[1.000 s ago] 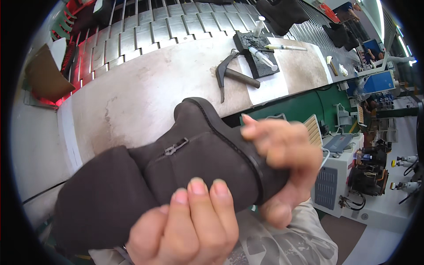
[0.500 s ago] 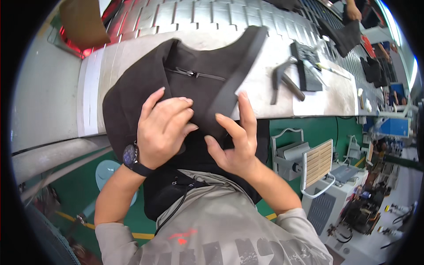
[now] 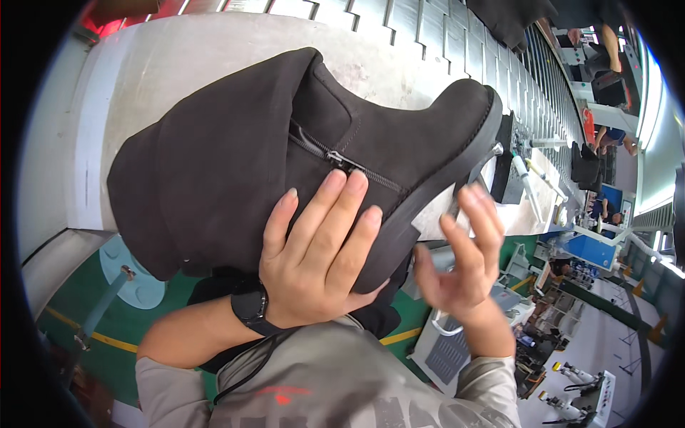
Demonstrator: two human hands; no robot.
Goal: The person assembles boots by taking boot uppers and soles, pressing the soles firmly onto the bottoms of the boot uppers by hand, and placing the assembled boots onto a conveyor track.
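Observation:
A tall dark boot (image 3: 214, 157) lies on its side on the worktable, its toe to the right and its shaft folded over at the left. Its side zipper (image 3: 357, 167) is partly undone, with the slider about midway. My left hand (image 3: 321, 242) rests flat on the boot, fingers spread, two fingertips just below the zipper slider. To the right, my right hand (image 3: 464, 250) is lifted beside the sole (image 3: 428, 196), slightly blurred, with its fingers apart and nothing seen in them. The boot hides most of a hammer lying beyond the sole.
Pen-like tools (image 3: 528, 189) and a black holder (image 3: 508, 160) lie right of the boot. A metal slatted conveyor (image 3: 399, 25) runs along the far side of the pale worktable (image 3: 178, 43). A round blue stool (image 3: 132, 274) stands at the lower left. Other people work at the far right.
My view has come closer to the boot, and its toe and sole now show more fully. My left hand has spread over the zipper side; my right hand has moved right, off the sole.

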